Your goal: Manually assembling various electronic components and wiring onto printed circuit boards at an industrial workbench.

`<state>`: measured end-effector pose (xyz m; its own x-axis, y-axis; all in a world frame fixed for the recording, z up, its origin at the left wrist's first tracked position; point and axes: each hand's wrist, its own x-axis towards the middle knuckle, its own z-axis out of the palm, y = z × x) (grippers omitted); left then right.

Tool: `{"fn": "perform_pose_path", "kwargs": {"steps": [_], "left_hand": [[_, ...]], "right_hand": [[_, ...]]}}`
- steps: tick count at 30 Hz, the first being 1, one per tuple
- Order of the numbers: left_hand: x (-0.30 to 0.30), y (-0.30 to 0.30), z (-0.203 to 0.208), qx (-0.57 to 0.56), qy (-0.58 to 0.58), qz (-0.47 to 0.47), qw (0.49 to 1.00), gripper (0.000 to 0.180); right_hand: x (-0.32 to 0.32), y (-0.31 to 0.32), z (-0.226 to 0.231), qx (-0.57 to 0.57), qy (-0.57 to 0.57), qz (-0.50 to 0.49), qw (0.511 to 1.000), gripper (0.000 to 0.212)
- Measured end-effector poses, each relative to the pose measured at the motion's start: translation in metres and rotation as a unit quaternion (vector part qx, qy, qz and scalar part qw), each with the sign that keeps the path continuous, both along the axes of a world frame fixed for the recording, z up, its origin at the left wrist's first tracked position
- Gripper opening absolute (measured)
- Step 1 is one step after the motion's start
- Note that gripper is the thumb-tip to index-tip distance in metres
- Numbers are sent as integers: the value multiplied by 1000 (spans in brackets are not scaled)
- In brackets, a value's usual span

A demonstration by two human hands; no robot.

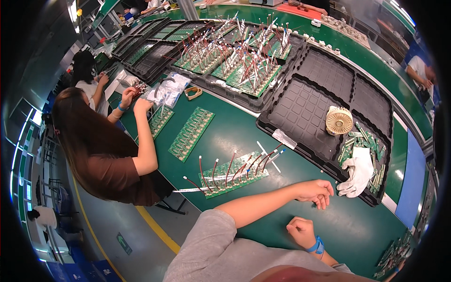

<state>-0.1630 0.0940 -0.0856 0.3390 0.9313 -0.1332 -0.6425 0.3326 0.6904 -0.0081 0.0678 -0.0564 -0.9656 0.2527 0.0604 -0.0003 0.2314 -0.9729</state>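
Note:
Over the green tabletop [277, 214], my left hand [317, 192] hangs with loosely curled fingers slightly apart and nothing visible in them. Closer to my body, my right hand [302, 231] is curled into a fist, its inner side hidden; a blue wrist strap [319, 245] circles that wrist. To the left of my left hand lies a green circuit board panel [232, 181] with red-and-white wire leads standing up from it. A white glove [359, 171] rests over the near edge of a black tray, right of my left hand. Small narrow circuit boards [364, 141] are piled beside the glove.
A beige round fan [338, 121] stands in the black tray [300, 105]. Another bare board panel [191, 134] lies left. Wired panels [249, 70] fill a far tray. A co-worker [103, 150] sits at left, hands on a board. More boards [397, 254] are heaped at lower right.

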Motion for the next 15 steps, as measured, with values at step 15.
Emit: {"fn": "perform_pose_path", "kwargs": {"steps": [15], "left_hand": [[0,-1,2,1,2,-1,1000,19]], "right_hand": [[0,0,0,-4,-3,-6,1000,18]]}}
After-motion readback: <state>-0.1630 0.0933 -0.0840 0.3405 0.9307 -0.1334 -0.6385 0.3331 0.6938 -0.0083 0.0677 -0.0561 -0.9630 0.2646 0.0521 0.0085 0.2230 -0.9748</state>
